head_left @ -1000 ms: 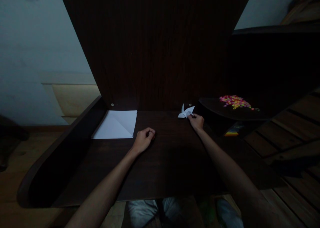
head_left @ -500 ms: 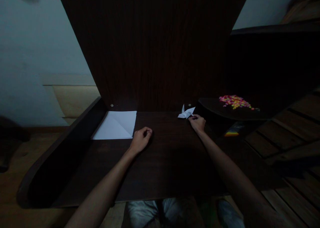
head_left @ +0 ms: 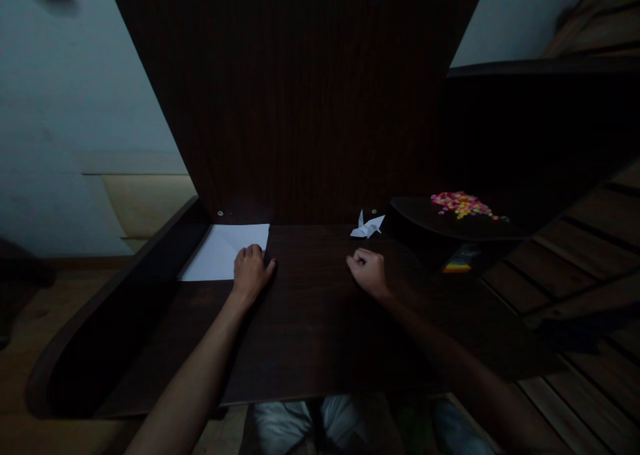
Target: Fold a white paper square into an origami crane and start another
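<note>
My left hand lies over the right edge of the white paper sheets, its thumb apart from the fingers. Nothing shows in its grasp. A diagonal crease runs across the top sheet. A folded white origami crane stands at the back of the desk, right of the middle. Just in front of it and apart from it, my right hand is curled closed, with no object visible in it.
A dark desk has a tall back panel and a raised left side wall. To the right, a rounded shelf bears a pile of small pink and yellow pieces. Below it is a rainbow-striped item.
My right hand has let go of the crane and drawn back toward me and left. My left hand has moved left onto the paper and its fingers have spread.
</note>
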Available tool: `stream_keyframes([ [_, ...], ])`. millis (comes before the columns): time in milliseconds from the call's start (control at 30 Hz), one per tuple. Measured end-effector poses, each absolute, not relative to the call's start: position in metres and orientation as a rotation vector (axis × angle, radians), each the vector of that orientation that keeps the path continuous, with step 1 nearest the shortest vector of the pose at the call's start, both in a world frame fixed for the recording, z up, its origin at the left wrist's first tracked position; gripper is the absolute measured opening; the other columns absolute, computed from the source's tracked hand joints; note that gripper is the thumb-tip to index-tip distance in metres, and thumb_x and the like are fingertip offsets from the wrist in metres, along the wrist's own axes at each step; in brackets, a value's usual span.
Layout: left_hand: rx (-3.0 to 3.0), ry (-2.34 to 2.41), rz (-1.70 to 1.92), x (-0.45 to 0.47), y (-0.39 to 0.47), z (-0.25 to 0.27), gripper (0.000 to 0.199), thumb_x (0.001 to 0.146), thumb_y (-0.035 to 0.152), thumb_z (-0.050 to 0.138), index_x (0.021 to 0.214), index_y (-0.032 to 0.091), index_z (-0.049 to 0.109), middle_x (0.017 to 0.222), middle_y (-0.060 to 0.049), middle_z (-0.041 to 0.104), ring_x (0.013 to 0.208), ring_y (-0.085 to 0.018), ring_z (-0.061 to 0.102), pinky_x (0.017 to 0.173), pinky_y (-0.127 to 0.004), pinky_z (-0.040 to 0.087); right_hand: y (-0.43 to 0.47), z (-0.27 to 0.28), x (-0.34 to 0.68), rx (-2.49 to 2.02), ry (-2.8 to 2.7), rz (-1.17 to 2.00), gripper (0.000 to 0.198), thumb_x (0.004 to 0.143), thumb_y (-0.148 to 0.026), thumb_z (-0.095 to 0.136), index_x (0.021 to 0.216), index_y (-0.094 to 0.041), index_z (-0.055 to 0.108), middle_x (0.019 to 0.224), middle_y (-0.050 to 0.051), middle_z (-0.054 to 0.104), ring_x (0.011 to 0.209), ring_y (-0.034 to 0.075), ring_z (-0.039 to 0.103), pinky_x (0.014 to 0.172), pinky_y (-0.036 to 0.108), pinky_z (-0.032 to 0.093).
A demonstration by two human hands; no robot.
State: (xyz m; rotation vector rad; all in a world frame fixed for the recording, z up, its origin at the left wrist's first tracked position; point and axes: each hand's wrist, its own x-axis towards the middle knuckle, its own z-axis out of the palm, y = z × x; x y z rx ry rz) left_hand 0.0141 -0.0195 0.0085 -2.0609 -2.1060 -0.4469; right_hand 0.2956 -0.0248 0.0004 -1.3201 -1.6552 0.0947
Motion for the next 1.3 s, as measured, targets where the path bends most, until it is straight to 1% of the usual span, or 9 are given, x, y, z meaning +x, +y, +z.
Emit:
stream_keyframes([
  [167, -2.053, -2.227, -0.270, 0.008, -0.017, 0.013, 0.036, 0.094, 0.038, 0.043, 0.104, 0.009, 0.062, 0.101, -0.018, 0.068, 0.099, -0.033, 0.063, 0.079, -0.038, 0.049, -0.034, -0.007, 0.260, -1.295, -1.910, 0.312, 0.032, 0.073, -0.020, 0.056, 0.047, -0.021, 0.037, 0.051, -0.003, 0.046, 0.049, 0.010, 0.042, 0.055, 0.025, 0.032],
  [333, -2.058, -2.224, -0.253, 0.004, -0.016, 0.017, 0.036, 0.095, 0.033, 0.038, 0.101, 0.010, 0.065, 0.100, -0.017, 0.069, 0.095, -0.031, 0.065, 0.077, -0.036, 0.048, -0.034, -0.020, 0.248, -1.371, -2.014, 0.480, 0.030, 0.075, -0.023, 0.059, 0.049, -0.020, 0.044, 0.054, -0.002, 0.051, 0.053, 0.011, 0.045, 0.055, 0.024, 0.030],
  [400, -2.050, -2.232, -0.266, 0.003, -0.016, 0.018, 0.037, 0.096, 0.036, 0.039, 0.102, 0.011, 0.065, 0.100, -0.016, 0.069, 0.094, -0.030, 0.066, 0.076, -0.035, 0.049, -0.033, -0.024, 0.249, -1.379, -2.030, 0.480, 0.030, 0.076, -0.024, 0.060, 0.050, -0.019, 0.046, 0.056, -0.002, 0.052, 0.054, 0.011, 0.045, 0.055, 0.024, 0.030],
  [533, -2.044, -2.245, -0.269, 0.000, -0.013, 0.019, 0.045, 0.092, 0.050, 0.045, 0.107, 0.011, 0.064, 0.101, -0.016, 0.069, 0.095, -0.031, 0.066, 0.075, -0.035, 0.049, -0.032, -0.026, 0.252, -1.357, -2.043, 0.485, 0.032, 0.077, -0.025, 0.060, 0.050, -0.019, 0.044, 0.056, -0.003, 0.051, 0.054, 0.010, 0.044, 0.055, 0.024, 0.029],
  [733, -2.063, -2.253, -0.121, 0.001, -0.006, 0.022, 0.039, 0.092, 0.040, 0.047, 0.109, 0.010, 0.065, 0.102, -0.018, 0.069, 0.097, -0.032, 0.066, 0.075, -0.035, 0.050, -0.033, -0.027, 0.251, -1.310, -2.061, 0.463, 0.031, 0.078, -0.023, 0.059, 0.052, -0.019, 0.044, 0.057, -0.003, 0.050, 0.056, 0.011, 0.046, 0.056, 0.024, 0.029],
  [867, -2.068, -2.255, -0.099, 0.003, -0.003, 0.025, 0.040, 0.089, 0.041, 0.049, 0.108, 0.011, 0.066, 0.105, -0.019, 0.068, 0.098, -0.033, 0.066, 0.075, -0.036, 0.051, -0.032, -0.028, 0.250, -1.308, -2.062, 0.450, 0.031, 0.078, -0.023, 0.060, 0.052, -0.019, 0.043, 0.057, -0.003, 0.050, 0.055, 0.010, 0.045, 0.056, 0.024, 0.029],
  [1033, -2.054, -2.277, -0.097, 0.000, 0.000, 0.029, 0.046, 0.088, 0.047, 0.048, 0.110, 0.010, 0.066, 0.108, -0.020, 0.067, 0.103, -0.034, 0.064, 0.077, -0.036, 0.051, -0.031, -0.027, 0.251, -1.329, -2.066, 0.442, 0.031, 0.078, -0.022, 0.060, 0.052, -0.019, 0.044, 0.056, -0.003, 0.050, 0.055, 0.010, 0.045, 0.055, 0.023, 0.028],
  [1167, -2.037, -2.314, -0.071, 0.000, 0.003, 0.029, 0.047, 0.087, 0.045, 0.050, 0.111, 0.007, 0.066, 0.106, -0.023, 0.068, 0.101, -0.035, 0.065, 0.078, -0.037, 0.051, -0.032, -0.026, 0.251, -1.315, -2.082, 0.433, 0.031, 0.078, -0.022, 0.060, 0.052, -0.019, 0.044, 0.058, -0.003, 0.051, 0.055, 0.011, 0.045, 0.056, 0.024, 0.029],
  [1300, -2.041, -2.331, -0.054, 0.003, 0.004, 0.028, 0.044, 0.086, 0.041, 0.051, 0.111, 0.009, 0.066, 0.105, -0.023, 0.069, 0.101, -0.035, 0.066, 0.079, -0.037, 0.051, -0.032, -0.025, 0.251, -1.327, -2.087, 0.426, 0.030, 0.079, -0.022, 0.061, 0.052, -0.019, 0.046, 0.059, -0.002, 0.053, 0.056, 0.011, 0.046, 0.056, 0.024, 0.029],
])
